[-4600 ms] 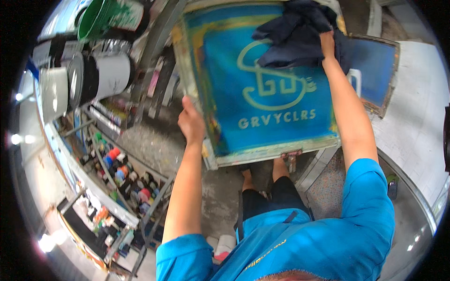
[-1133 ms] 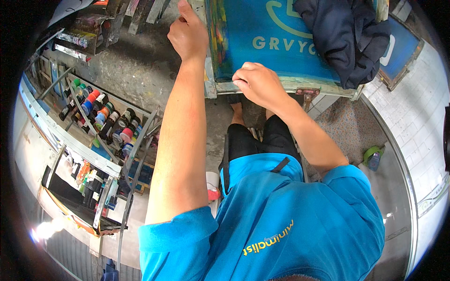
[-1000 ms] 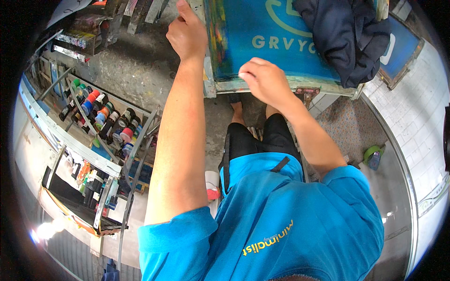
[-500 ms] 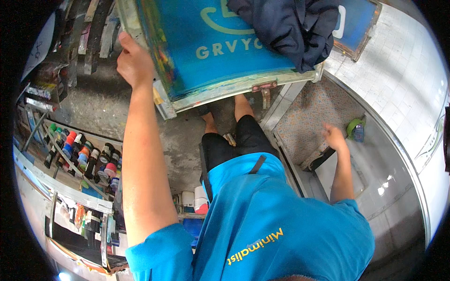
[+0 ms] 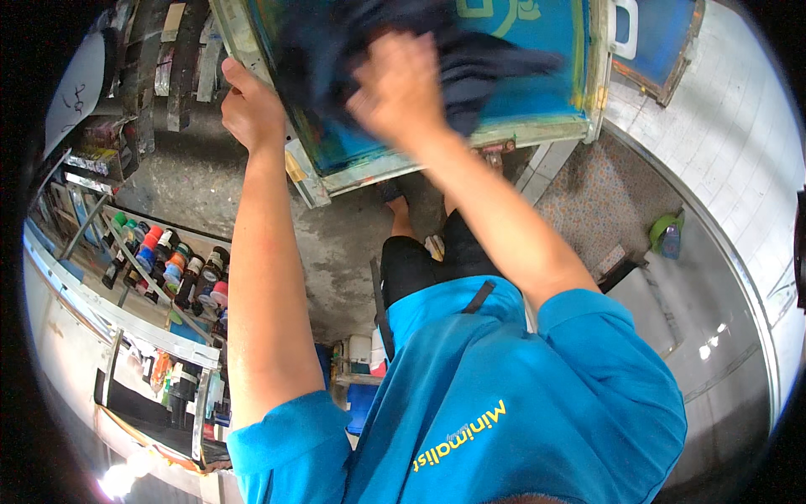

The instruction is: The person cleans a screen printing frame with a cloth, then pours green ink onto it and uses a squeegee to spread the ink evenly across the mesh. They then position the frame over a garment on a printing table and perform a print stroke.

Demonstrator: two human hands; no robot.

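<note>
My left hand (image 5: pixel 256 107) is closed on the left side of a pale, paint-marked frame (image 5: pixel 537 134) that holds a blue printing screen (image 5: pixel 562 34) with pale lettering and a design. Over the screen's left and middle lies a bunched dark navy cloth (image 5: pixel 483 71), covering much of the print. My right hand (image 5: pixel 395 88) is on top of that cloth, smeared by motion, so its grip is unclear.
A second blue screen (image 5: pixel 659 38) leans at upper right by white tiles (image 5: pixel 747 118). At left, a metal rack holds several colourful bottles (image 5: pixel 164 260). A green container (image 5: pixel 663 235) sits at right beside a grey sink area. My legs show below the frame.
My right hand has come from low at the right up onto the cloth. The cloth has shifted left across the screen, uncovering the right part. My left hand stays on the frame.
</note>
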